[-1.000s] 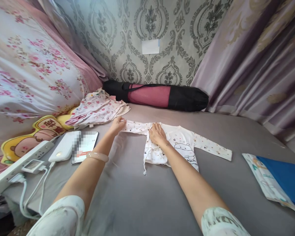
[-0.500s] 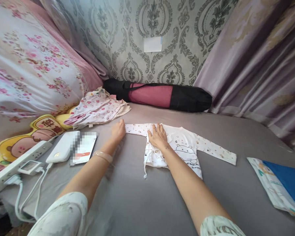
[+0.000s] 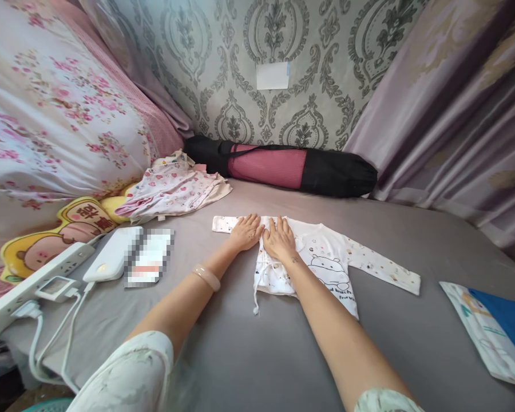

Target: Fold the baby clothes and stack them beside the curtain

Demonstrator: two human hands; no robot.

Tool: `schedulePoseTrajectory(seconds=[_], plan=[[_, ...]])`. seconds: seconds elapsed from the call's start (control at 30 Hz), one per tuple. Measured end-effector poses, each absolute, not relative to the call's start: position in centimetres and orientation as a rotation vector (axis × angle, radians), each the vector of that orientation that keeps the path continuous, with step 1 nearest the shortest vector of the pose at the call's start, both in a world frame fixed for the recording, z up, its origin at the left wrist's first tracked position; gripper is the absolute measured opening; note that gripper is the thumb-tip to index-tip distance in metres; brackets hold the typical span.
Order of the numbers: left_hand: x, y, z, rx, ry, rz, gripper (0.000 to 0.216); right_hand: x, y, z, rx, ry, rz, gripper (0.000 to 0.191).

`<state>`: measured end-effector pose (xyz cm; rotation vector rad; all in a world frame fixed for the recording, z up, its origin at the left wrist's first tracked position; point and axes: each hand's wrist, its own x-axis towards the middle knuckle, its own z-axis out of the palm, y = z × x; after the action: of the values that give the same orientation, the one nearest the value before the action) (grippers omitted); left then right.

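Note:
A small white baby shirt [image 3: 326, 269] with a printed bear-like animal and tie strings lies spread on the grey bed sheet [image 3: 249, 355]. Its two long sleeves reach out to the left and right. My left hand [image 3: 245, 232] rests flat, fingers extended, on the left sleeve near the shoulder. Just beside it, my right hand [image 3: 280, 239] lies open on the shirt's left upper part. Both palms press down on the cloth, and the fabric under them is hidden.
Folded baby clothes [image 3: 175, 186] lie at the back left, before a black and pink bag [image 3: 283, 166] along the wall. A power bank [image 3: 114, 254], a phone [image 3: 150, 257] and a power strip [image 3: 64, 266] sit left. A blue and white folded cloth [image 3: 493, 326] is at right.
My left hand has let go of the left cuff and moved right along the sleeve, opening flat beside my right hand. The right hand stays on the shirt. The view has shifted slightly.

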<state>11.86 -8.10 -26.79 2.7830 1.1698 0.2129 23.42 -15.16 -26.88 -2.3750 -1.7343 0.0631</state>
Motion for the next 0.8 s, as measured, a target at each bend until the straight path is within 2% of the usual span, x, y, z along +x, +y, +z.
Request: schedulePoseTrajectory(seconds=[0.3, 0.5, 0.7, 0.8], plan=[[5.8, -4.4, -26.4, 2.653, 1.530, 0.034, 0.056, 23.4, -15.4, -26.9, -2.317, -1.722, 0.109, 0.058], [5.8, -6.1, -26.5, 2.834, 1.616, 0.412, 0.053, 24.5, -15.2, -26.1, -2.104, -1.575, 0.284, 0.059], [8.2, -11.5, -23.5, 2.709, 1.382, 0.673, 0.042, 28.2, -19.5, -22.9, -1.874, -1.151, 0.294, 0.036], [10.1, -15.2, -21.8, 2.598, 1.011, 0.636, 0.028, 29.3, -23.3, -22.1, -1.871, -1.150, 0.493, 0.019]])
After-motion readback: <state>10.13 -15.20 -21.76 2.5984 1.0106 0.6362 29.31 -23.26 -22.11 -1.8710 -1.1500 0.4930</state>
